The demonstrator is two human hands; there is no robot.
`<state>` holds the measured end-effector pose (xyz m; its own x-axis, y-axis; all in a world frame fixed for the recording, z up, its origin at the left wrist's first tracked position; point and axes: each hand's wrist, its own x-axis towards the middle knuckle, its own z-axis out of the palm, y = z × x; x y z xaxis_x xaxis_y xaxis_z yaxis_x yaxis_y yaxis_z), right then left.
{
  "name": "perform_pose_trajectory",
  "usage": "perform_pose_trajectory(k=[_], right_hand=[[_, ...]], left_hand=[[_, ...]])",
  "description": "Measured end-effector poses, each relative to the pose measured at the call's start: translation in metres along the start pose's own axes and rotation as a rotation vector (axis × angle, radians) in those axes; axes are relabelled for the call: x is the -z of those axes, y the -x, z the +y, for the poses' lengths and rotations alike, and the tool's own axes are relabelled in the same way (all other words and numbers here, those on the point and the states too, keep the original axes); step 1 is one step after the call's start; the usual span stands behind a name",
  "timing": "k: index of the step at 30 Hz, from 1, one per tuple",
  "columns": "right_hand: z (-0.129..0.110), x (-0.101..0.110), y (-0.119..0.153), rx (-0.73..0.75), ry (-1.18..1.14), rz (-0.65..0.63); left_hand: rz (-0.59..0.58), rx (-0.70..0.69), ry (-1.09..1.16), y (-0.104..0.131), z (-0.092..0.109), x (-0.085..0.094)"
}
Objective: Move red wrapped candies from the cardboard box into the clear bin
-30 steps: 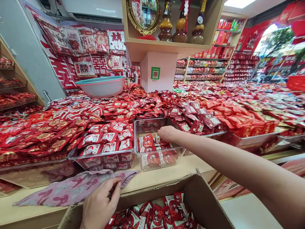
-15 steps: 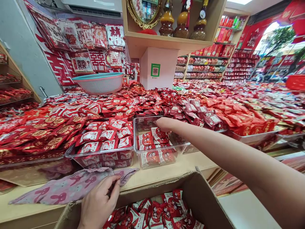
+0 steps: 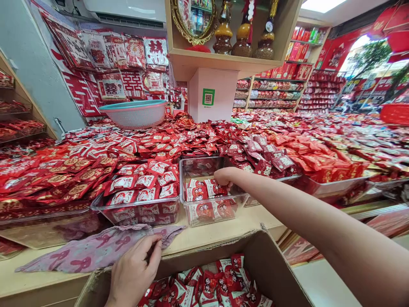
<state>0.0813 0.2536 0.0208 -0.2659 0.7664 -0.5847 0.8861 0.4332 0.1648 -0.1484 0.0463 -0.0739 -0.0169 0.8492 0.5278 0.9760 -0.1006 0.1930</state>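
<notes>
In the head view, my right hand [image 3: 225,175] reaches down into a clear plastic bin [image 3: 240,198], fingers bent together over a small red-and-white wrapped packet [image 3: 213,186] and partly hidden behind the knuckles. Beside it lies a matching packet [image 3: 195,192], with more rows visible through the bin's front wall. My left hand [image 3: 136,266] is curled above the corner of an open cardboard box [image 3: 262,251], thumb and index finger close together; whatever they hold, if anything, is hidden. Many loose packets of the same pattern [image 3: 207,283] fill the box's bottom.
A pink patterned cloth [image 3: 92,249] lies on the counter's front edge [image 3: 207,232], left of the box. Left of my bin stands another clear bin [image 3: 134,209] of packets. Heaps of red packets [image 3: 159,143] spread behind, with a plastic basin [image 3: 134,115] on them. A wooden shelf [image 3: 223,59] overhangs.
My right hand has shifted slightly right and down in the bin. The packet under it, tilted before, now lies flatter beside its neighbour. My left hand has barely moved.
</notes>
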Motion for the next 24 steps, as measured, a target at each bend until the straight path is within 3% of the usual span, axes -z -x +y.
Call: perform_pose_trajectory(k=[12,24], right_hand=[[-0.011,0.013,0.002,0.107,0.127,0.380],[-0.041,0.028,-0.019,0.190,0.252,0.278]], left_hand=[[0.033,-0.028,-0.030,0.000,0.000,-0.002],[0.031,-0.069,-0.022,0.001,0.000,-0.001]])
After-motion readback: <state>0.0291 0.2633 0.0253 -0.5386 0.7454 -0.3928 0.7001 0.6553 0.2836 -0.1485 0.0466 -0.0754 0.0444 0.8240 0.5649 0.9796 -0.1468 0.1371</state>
